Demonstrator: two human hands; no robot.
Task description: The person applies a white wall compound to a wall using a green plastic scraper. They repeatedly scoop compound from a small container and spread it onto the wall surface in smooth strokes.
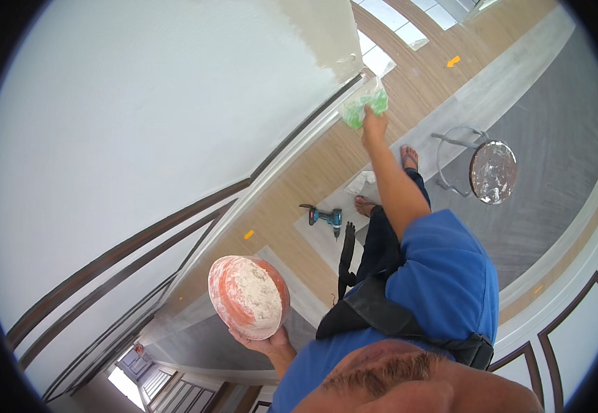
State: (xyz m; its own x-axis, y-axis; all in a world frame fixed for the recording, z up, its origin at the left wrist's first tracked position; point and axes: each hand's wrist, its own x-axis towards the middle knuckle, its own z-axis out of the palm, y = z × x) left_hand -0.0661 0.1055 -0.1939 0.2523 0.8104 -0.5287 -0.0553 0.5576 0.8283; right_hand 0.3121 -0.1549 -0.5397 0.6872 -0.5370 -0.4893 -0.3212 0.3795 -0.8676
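The right hand (pixel 375 124) is stretched out to the white wall, gripping a green-and-white trowel-like spreading tool (pixel 362 107) and pressing it against the wall's surface beside the dark moulding strip (pixel 299 134). The left hand (pixel 261 339) is cupped under a round orange-red bowl caked with white plaster (pixel 249 296), holding it up from beneath with the fingers wrapped around its lower edge.

As a judgement, the coating of the wall looks well advanced: the broad white wall face (pixel 141 124) reads smooth and even, while a duller, beige patch (pixel 316 31) remains near the top, just above where the tool is working. The bowl carries a thick mound of white paste, so material is on hand for more.

Below, on the wood-look floor (pixel 278 213), lies a teal-and-black cordless drill (pixel 326 218) on a pale protective sheet (pixel 450 110), with the person's sandalled feet close by. A round metal stool with a plaster-spattered seat (pixel 493 172) stands well apart to the right. Small orange-yellow marks (pixel 453 61) sit on the floor, one far up and one near the drill; no packages or readable labels show, and what the marks are cannot be told
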